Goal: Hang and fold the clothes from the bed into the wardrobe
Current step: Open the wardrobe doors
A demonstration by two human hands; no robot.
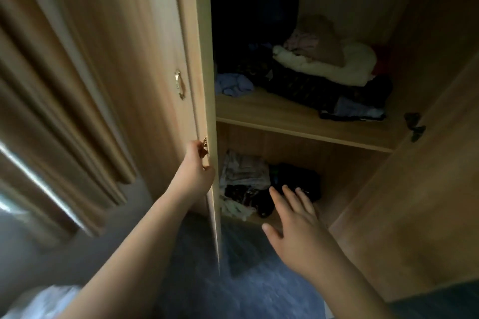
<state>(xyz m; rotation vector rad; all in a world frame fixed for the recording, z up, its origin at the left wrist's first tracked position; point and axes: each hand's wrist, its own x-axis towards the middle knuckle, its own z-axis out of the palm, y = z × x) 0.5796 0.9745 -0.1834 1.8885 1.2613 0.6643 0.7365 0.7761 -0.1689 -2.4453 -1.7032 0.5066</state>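
Note:
A light wooden wardrobe stands open in front of me. My left hand grips the brass handle on the edge of the left door, which is seen almost edge-on. My right hand hovers with fingers spread and nothing in it, in front of the lower compartment. The upper shelf holds a heap of clothes: cream, pink, dark and blue pieces. The lower compartment holds folded light and dark clothes. Dark garments hang at the top left. The bed is out of view.
The right wardrobe door stands swung open at the right. A second door with a brass handle is at the left, beside brown curtains. Blue carpet covers the floor. A pale object lies at the bottom left.

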